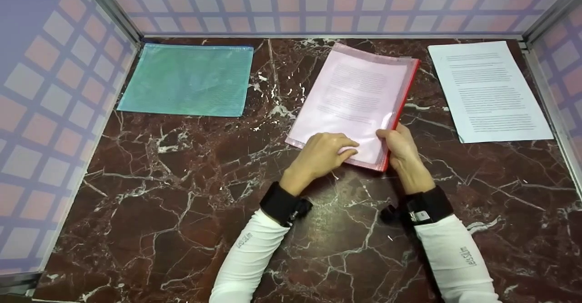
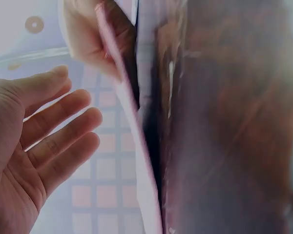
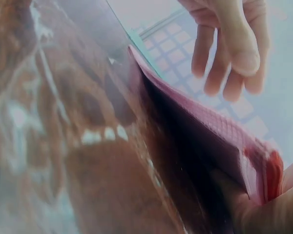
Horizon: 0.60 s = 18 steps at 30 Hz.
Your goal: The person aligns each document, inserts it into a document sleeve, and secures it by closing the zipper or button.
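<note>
Right hand's grip (image 1: pixel 404 152) pinches the pink folder (image 1: pixel 348 112) by its red edge, near end up off the counter (image 1: pixel 204 171); left hand (image 1: pixel 322 154) hangs loose-fingered there. Page inside's too tiny to read. White sleeves (image 1: pixel 457 262) have lettering ending "SLIM". Teal folder (image 1: pixel 188 80) far left, printed sheets (image 1: pixel 491 93) far right.

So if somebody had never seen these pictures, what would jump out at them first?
Probably the red-edged pink folder near the middle, its right edge gripped by the right hand, with the left hand over its near end. Next, the green folder at far left stands out against the dark marbled table, as does the white printed paper at far right.
</note>
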Each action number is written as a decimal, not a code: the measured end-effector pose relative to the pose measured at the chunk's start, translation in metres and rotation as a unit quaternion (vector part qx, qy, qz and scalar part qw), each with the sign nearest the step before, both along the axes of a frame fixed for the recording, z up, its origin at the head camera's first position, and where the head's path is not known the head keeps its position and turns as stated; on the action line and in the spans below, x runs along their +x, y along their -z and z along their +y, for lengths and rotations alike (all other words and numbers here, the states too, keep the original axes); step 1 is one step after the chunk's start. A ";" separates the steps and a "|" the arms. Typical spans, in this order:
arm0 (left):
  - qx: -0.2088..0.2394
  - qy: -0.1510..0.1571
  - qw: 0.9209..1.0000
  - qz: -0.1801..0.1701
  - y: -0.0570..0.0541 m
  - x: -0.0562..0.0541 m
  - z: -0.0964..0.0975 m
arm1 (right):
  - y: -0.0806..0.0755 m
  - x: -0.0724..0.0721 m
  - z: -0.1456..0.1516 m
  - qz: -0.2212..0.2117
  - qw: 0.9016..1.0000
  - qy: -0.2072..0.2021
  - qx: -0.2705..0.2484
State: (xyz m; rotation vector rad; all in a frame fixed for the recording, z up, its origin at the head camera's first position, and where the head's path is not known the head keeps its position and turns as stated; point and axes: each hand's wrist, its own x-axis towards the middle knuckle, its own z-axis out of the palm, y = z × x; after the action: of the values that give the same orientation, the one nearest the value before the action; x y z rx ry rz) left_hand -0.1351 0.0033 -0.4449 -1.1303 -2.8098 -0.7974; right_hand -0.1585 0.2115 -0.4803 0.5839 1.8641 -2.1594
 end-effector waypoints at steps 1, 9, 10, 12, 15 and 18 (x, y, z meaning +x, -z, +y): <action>0.004 -0.008 1.000 -0.004 -0.001 -0.001 -0.002 | 0.000 0.000 0.002 -0.003 1.000 0.001 0.008; 0.020 -0.091 0.993 -0.067 -0.004 -0.014 -0.023 | -0.002 -0.001 0.011 0.004 0.999 -0.008 0.036; 0.022 -0.103 0.992 -0.076 -0.004 -0.016 -0.026 | -0.002 -0.001 0.012 0.006 0.999 -0.009 0.031; 0.025 -0.127 0.987 -0.093 -0.004 -0.019 -0.033 | -0.003 -0.001 0.014 0.009 1.000 -0.010 0.025; 0.027 -0.158 0.980 -0.117 -0.003 -0.025 -0.043 | -0.006 -0.002 0.019 0.017 1.000 -0.008 0.021; 0.032 -0.183 0.973 -0.134 -0.001 -0.029 -0.051 | -0.009 -0.002 0.023 0.029 0.999 -0.009 0.016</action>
State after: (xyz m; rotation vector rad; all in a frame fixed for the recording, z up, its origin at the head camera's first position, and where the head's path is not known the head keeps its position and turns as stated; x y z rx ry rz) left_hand -0.1637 -0.0479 -0.4438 -0.4970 -3.0405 -1.0564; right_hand -0.1602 0.2347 -0.4709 0.5147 1.9295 -2.1602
